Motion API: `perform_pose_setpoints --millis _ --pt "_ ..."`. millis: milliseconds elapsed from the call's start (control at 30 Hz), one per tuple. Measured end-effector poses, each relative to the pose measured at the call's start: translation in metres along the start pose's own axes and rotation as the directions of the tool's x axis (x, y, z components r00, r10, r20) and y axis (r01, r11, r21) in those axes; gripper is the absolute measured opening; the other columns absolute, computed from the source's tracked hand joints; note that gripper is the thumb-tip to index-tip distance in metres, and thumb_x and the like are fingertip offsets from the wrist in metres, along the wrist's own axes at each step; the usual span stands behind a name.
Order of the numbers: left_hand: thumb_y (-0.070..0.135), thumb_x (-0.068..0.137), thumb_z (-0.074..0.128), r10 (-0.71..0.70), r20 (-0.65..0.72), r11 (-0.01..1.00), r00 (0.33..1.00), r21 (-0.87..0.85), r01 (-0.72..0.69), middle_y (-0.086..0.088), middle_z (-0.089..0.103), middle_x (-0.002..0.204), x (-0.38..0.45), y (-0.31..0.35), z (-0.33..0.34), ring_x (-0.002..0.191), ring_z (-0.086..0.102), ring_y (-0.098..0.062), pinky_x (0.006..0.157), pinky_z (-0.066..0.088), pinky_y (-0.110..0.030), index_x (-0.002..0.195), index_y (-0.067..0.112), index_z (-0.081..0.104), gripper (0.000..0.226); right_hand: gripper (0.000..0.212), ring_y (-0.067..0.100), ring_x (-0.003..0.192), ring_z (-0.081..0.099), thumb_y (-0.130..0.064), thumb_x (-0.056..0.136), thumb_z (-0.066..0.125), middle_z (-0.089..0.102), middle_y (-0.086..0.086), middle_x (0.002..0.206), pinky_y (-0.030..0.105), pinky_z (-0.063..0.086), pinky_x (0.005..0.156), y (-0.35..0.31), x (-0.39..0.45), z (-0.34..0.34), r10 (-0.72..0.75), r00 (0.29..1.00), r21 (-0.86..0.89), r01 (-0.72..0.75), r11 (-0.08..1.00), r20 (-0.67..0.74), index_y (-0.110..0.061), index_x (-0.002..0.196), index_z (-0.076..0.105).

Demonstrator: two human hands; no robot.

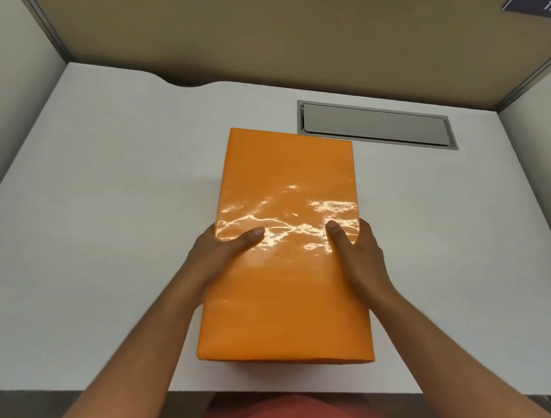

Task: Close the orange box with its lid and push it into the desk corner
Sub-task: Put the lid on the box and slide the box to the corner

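A glossy orange box (281, 181) with its lid on stands in the middle of the white desk (102, 224), its long side running away from me. My left hand (218, 257) clasps its left side, thumb lying on the lid. On the right side sits my right hand (358, 251), thumb also on top. The fingers of both hands are hidden behind the box's sides. No seam between lid and box shows from above.
A grey cable flap (376, 125) is set into the desk behind the box to the right. Tan partition walls (251, 27) close the back; pale panels stand left and right. The desk corners lie at the far left and far right.
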State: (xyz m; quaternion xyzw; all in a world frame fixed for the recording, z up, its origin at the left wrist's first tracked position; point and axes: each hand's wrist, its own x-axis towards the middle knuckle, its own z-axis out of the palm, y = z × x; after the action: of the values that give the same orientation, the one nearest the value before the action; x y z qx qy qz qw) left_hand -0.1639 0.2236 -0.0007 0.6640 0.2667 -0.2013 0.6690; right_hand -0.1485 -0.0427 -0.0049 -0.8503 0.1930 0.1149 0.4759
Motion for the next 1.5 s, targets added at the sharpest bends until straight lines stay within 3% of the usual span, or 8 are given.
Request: perform_pose_setpoints --millis 167,267,367,733,967,1100,1267,1500 --pt "0.064 0.054 0.096 0.001 0.008 1.0 1.0 -0.011 -0.001 0.016 0.084 0.101 -0.007 0.003 0.004 0.086 0.082 -0.016 0.064 0.066 -0.035 0.113 0.042 0.072 0.068 0.089 0.036 0.149 0.046 -0.075 0.092 0.055 0.041 0.003 0.169 0.056 0.042 0.115 0.001 0.0 -0.001 -0.005 0.999 0.026 0.004 1.0 0.034 -0.031 0.164 0.028" --pt "0.062 0.056 0.096 -0.005 -0.013 1.0 1.0 -0.029 0.005 0.016 0.084 0.101 -0.012 0.004 0.006 0.086 0.082 -0.016 0.063 0.066 -0.034 0.113 0.042 0.072 0.065 0.084 0.033 0.145 0.051 -0.072 0.093 0.057 0.046 0.001 0.164 0.054 0.047 0.112 0.0 0.0 -0.003 0.017 0.998 0.062 -0.021 0.998 0.066 -0.032 0.162 0.031" --pt "0.062 0.056 0.096 -0.027 -0.017 0.999 0.999 -0.029 0.027 0.016 0.084 0.099 -0.015 0.007 0.009 0.085 0.083 -0.016 0.058 0.065 -0.031 0.113 0.042 0.071 0.065 0.067 0.022 0.119 0.067 -0.068 0.092 0.063 0.062 -0.008 0.144 0.043 0.055 0.095 0.001 0.002 -0.007 0.022 0.991 0.193 -0.047 0.98 0.131 -0.037 0.149 0.046" --pt "0.061 0.053 0.097 -0.068 -0.013 0.997 0.998 -0.028 0.068 0.011 0.084 0.096 -0.012 0.007 0.011 0.083 0.083 -0.02 0.057 0.065 -0.035 0.113 0.042 0.069 0.069 0.069 0.034 0.103 0.079 -0.061 0.08 0.083 0.078 0.007 0.123 0.059 0.062 0.094 0.006 0.012 -0.012 0.232 0.903 0.392 -0.373 0.841 0.362 -0.026 0.138 0.064" --pt "0.062 0.055 0.097 -0.022 0.025 0.998 0.999 -0.066 0.024 0.012 0.083 0.106 -0.002 0.001 0.008 0.089 0.082 -0.016 0.067 0.066 -0.035 0.115 0.046 0.07 0.068 0.066 0.033 0.101 0.08 -0.062 0.082 0.08 0.08 0.007 0.119 0.053 0.065 0.088 0.001 0.011 -0.013 0.239 0.919 0.358 -0.348 0.866 0.314 -0.027 0.136 0.065" --pt "0.07 0.045 0.097 0.002 0.038 0.998 0.999 -0.055 0.0 0.013 0.082 0.11 0.006 -0.004 0.0 0.097 0.081 -0.017 0.088 0.066 -0.045 0.12 0.046 0.07 0.084 0.068 0.039 0.103 0.078 -0.063 0.079 0.081 0.08 0.012 0.118 0.061 0.061 0.094 -0.004 0.008 -0.011 0.274 0.919 0.339 -0.363 0.868 0.283 -0.024 0.135 0.068" --pt "0.065 0.046 0.099 -0.013 0.076 0.999 0.997 -0.041 0.016 0.008 0.083 0.109 0.018 0.01 -0.067 0.096 0.081 -0.022 0.089 0.065 -0.05 0.121 0.039 0.071 0.084 0.075 0.042 0.104 0.078 -0.063 0.077 0.083 0.08 0.015 0.119 0.064 0.059 0.096 -0.038 -0.012 0.041 0.315 0.913 0.346 -0.392 0.852 0.26 -0.02 0.137 0.067" --pt "0.053 0.06 0.099 0.039 0.056 0.999 0.998 -0.003 -0.039 0.009 0.085 0.102 0.037 0.059 -0.225 0.085 0.083 -0.018 0.065 0.066 -0.034 0.115 0.036 0.073 0.063 0.083 0.037 0.105 0.077 -0.065 0.075 0.083 0.077 0.012 0.125 0.058 0.063 0.092 -0.135 -0.018 0.173 0.235 0.942 0.375 -0.313 0.872 0.24 -0.021 0.142 0.064"
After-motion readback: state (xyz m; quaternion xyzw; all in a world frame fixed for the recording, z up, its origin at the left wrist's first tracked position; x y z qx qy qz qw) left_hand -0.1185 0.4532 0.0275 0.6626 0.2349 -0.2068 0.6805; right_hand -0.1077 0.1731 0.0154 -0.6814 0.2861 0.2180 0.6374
